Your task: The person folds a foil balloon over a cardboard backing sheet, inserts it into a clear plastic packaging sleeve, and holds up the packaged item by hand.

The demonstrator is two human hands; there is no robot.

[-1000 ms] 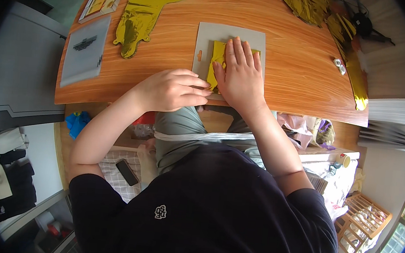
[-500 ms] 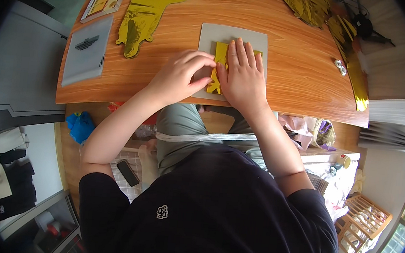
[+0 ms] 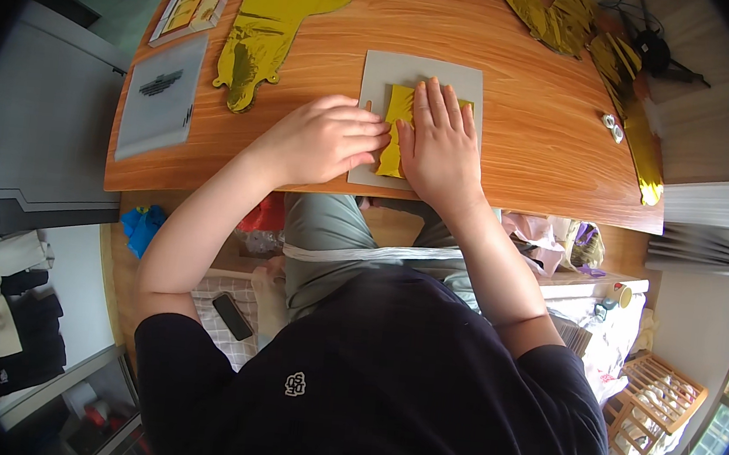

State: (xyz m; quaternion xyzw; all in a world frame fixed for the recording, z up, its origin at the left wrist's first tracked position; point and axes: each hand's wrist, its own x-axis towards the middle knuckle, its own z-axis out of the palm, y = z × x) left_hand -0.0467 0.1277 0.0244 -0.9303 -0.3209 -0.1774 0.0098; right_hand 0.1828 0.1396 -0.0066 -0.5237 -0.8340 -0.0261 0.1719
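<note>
A folded piece of shiny gold foil (image 3: pixel 398 112) lies on a grey board (image 3: pixel 381 69) near the front edge of the wooden table. My right hand (image 3: pixel 442 152) rests flat over the right part of the foil, fingers stretched away from me, hiding much of it. At the foil's left edge, the fingertips of my left hand (image 3: pixel 324 143) touch it or come very close. Its fingers are extended to the right, and the thumb is partly hidden. Farther left lies a large, flat gold foil balloon (image 3: pixel 271 17).
A boxed set (image 3: pixel 195 2) and a translucent plastic sleeve (image 3: pixel 159 111) lie at the table's left. More gold foil (image 3: pixel 547 17) spreads along the far right, near a black stand (image 3: pixel 653 52) and small white rolls (image 3: pixel 613 127). A phone (image 3: pixel 233 316) lies below the table's level.
My left hand has shifted slightly left and straightened its curled fingers along the foil's left edge. My right hand stays flat on the foil. The whole view has shifted slightly.
</note>
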